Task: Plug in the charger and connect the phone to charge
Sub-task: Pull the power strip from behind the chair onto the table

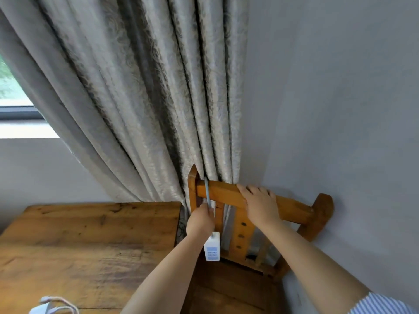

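My left hand (200, 220) is closed around a grey cable (206, 189) that runs up over the top rail of a wooden chair (292, 208). A white power strip (212, 247) with blue-marked sockets hangs from that cable just below my fist, in front of the chair's back slats. On the top rail, my right hand (258, 202) lies palm down, fingers curled over its far edge. A white charger with a looped white cord (54, 304) lies on the wooden table (90, 234) at the bottom left, partly cut off by the frame. No phone is in view.
A heavy patterned grey curtain (147, 98) hangs behind the chair and table, falling into the gap between them. A window (11, 91) shows at the left. A plain wall (340, 109) stands close on the right, against the chair's back.
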The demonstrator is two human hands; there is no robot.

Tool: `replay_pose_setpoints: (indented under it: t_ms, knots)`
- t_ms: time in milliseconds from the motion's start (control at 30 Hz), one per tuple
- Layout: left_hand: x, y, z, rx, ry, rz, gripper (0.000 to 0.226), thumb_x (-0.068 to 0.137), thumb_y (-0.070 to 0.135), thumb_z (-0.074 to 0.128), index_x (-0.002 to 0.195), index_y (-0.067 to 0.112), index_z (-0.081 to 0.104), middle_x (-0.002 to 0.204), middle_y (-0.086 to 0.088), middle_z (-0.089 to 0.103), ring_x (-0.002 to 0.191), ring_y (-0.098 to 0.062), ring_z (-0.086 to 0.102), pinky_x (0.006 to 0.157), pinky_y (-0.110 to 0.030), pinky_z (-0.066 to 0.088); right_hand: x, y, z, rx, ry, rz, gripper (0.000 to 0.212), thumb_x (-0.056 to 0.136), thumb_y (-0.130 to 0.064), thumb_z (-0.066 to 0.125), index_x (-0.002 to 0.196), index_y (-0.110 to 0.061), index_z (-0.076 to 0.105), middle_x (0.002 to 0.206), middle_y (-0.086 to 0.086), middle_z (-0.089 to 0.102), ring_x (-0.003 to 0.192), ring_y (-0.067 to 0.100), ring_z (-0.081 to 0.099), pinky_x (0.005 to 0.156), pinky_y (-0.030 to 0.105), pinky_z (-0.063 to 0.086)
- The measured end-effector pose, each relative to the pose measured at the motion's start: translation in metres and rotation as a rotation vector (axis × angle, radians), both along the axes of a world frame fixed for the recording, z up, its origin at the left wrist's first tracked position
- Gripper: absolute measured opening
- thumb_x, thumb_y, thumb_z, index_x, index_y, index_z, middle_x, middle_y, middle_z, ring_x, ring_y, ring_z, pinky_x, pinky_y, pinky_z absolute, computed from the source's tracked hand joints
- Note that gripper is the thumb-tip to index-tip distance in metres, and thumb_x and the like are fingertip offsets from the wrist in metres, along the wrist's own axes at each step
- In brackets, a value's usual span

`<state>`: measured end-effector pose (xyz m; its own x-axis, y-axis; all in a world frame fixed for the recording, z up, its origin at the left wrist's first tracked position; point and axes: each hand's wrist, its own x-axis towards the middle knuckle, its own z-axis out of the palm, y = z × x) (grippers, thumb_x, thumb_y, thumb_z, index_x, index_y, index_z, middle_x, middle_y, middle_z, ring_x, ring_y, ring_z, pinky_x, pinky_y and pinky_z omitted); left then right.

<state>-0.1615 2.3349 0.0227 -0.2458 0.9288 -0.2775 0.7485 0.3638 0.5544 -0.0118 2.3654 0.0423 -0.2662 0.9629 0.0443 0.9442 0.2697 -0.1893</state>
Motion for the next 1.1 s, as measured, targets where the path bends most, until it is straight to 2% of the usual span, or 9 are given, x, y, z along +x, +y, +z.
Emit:
replay_pose_setpoints:
  t_ms: [100, 167, 300, 367, 467, 567, 667, 867, 1100]
  knots:
    - [0.000, -0.001, -0.003, 0.103, 0.015, -0.009, 0.029, 0.098, 0.024, 0.030, 0.099, 0.005, 0.052, 0.098, -0.017, 0.062, 0.084, -0.032, 0.060, 0.063, -0.034, 0.044, 0.000, 0.002, -0.007, 0.072, -0.015, 0.004, 0.061, 0.091, -0.007, 0.043, 0.141, -0.028, 0.014, 0.138, 0.004, 0.045, 0.124, 0.026, 0.041, 0.107, 0.043, 0.030]
    - [-0.004, -0.006, -0.001, 0.171, 0.029, -0.031, 0.025, 0.098, 0.024, 0.031, 0.086, 0.010, 0.048, 0.083, -0.011, 0.055, 0.073, -0.028, 0.055, 0.060, -0.034, 0.041, 0.001, 0.004, -0.009, 0.085, -0.019, 0.011, 0.062, 0.091, -0.006, 0.043, 0.141, -0.028, 0.013, 0.137, 0.004, 0.045, 0.123, 0.026, 0.042, 0.105, 0.042, 0.031]
    - [-0.022, -0.013, 0.007, 0.327, 0.057, 0.023, 0.028, 0.098, 0.022, 0.031, 0.089, 0.004, 0.051, 0.076, -0.003, 0.046, 0.069, -0.022, 0.048, 0.057, -0.030, 0.034, 0.001, 0.004, -0.011, 0.091, -0.009, 0.005, 0.056, 0.093, -0.010, 0.038, 0.141, -0.028, 0.014, 0.137, 0.005, 0.046, 0.123, 0.027, 0.042, 0.105, 0.043, 0.031]
    - [-0.030, -0.009, 0.014, 0.396, 0.060, 0.033, 0.027, 0.098, 0.021, 0.031, 0.084, 0.006, 0.048, 0.069, 0.001, 0.044, 0.065, -0.020, 0.045, 0.052, -0.028, 0.030, 0.001, 0.003, -0.012, 0.096, -0.010, 0.011, 0.054, 0.094, -0.011, 0.036, 0.141, -0.028, 0.014, 0.136, 0.005, 0.046, 0.122, 0.027, 0.042, 0.104, 0.042, 0.031]
    - [-0.037, 0.008, 0.030, 0.439, 0.052, 0.054, 0.026, 0.098, 0.021, 0.030, 0.077, 0.011, 0.040, 0.059, 0.004, 0.037, 0.061, -0.023, 0.044, 0.050, -0.029, 0.030, 0.002, 0.004, -0.012, 0.104, -0.001, 0.015, 0.054, 0.095, -0.010, 0.035, 0.141, -0.028, 0.014, 0.135, 0.005, 0.048, 0.119, 0.027, 0.044, 0.102, 0.042, 0.033]
    - [-0.045, 0.029, 0.043, 0.439, 0.073, 0.082, 0.028, 0.098, 0.023, 0.030, 0.077, 0.009, 0.042, 0.058, 0.002, 0.039, 0.061, -0.024, 0.044, 0.049, -0.030, 0.028, 0.003, 0.003, -0.014, 0.103, -0.008, 0.019, 0.053, 0.095, -0.010, 0.034, 0.141, -0.028, 0.015, 0.134, 0.005, 0.048, 0.118, 0.027, 0.045, 0.101, 0.041, 0.033]
    - [-0.056, 0.049, 0.054, 0.411, 0.123, 0.060, 0.029, 0.098, 0.021, 0.030, 0.080, 0.006, 0.046, 0.061, -0.002, 0.044, 0.065, -0.027, 0.046, 0.049, -0.030, 0.029, 0.005, 0.004, -0.016, 0.111, 0.018, 0.031, 0.053, 0.094, -0.009, 0.035, 0.141, -0.028, 0.016, 0.135, 0.005, 0.048, 0.118, 0.026, 0.045, 0.099, 0.040, 0.033]
    - [-0.064, 0.069, 0.059, 0.331, 0.253, -0.026, 0.032, 0.099, 0.018, 0.027, 0.099, -0.003, 0.051, 0.091, -0.026, 0.062, 0.079, -0.038, 0.056, 0.058, -0.034, 0.034, 0.006, 0.004, -0.016, 0.146, 0.023, 0.039, 0.051, 0.094, -0.012, 0.040, 0.140, -0.026, 0.022, 0.132, 0.005, 0.051, 0.112, 0.026, 0.049, 0.093, 0.037, 0.035]
    - [-0.061, 0.073, 0.053, 0.179, 0.232, -0.037, 0.027, 0.098, 0.014, 0.028, 0.108, -0.001, 0.047, 0.099, -0.027, 0.063, 0.089, -0.039, 0.060, 0.061, -0.035, 0.037, 0.007, 0.003, -0.016, 0.139, 0.001, 0.067, 0.046, 0.096, -0.026, 0.036, 0.140, -0.025, 0.022, 0.132, 0.005, 0.051, 0.111, 0.027, 0.050, 0.090, 0.037, 0.036]
